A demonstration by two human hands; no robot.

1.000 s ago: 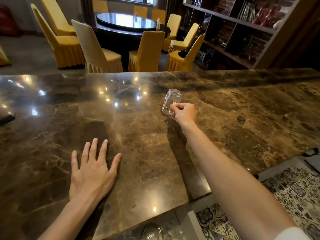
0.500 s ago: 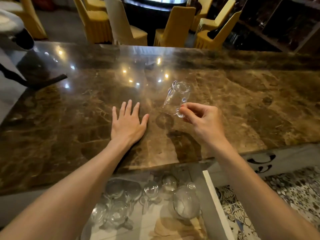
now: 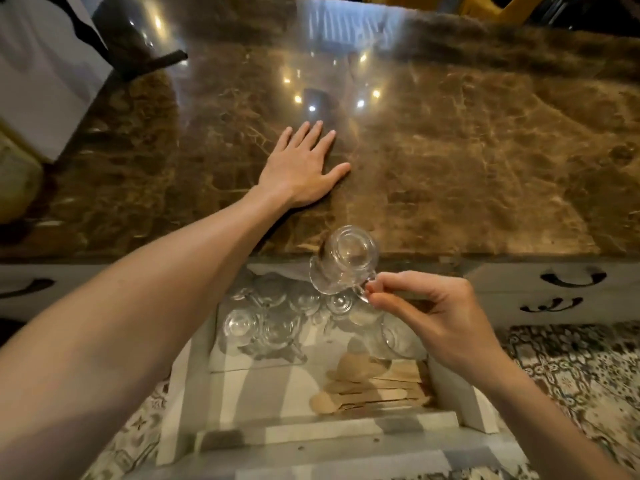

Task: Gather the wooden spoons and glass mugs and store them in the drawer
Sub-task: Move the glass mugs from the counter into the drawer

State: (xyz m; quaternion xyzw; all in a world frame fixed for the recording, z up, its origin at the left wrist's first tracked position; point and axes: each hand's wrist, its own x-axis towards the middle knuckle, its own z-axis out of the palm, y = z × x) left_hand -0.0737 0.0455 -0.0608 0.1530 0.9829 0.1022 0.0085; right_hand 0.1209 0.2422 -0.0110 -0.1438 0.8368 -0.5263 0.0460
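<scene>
Right hand pinches the glass mug by its handle, thumb against fingertips, the other fingers curled. The mug hangs tipped just ahead of those fingers, over the back of the open drawer. Left hand lies flat and straight-fingered on the counter, holding nothing, well ahead of the right. Under the right hand sit more mugs; the wooden spoons lie nearer its wrist. This looks like the stowing step. The next move calls for a gentle lowering into a free gap, then release.

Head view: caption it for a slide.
Right hand pinches a glass mug by its handle above the open drawer; left hand flat on the counter.
</scene>
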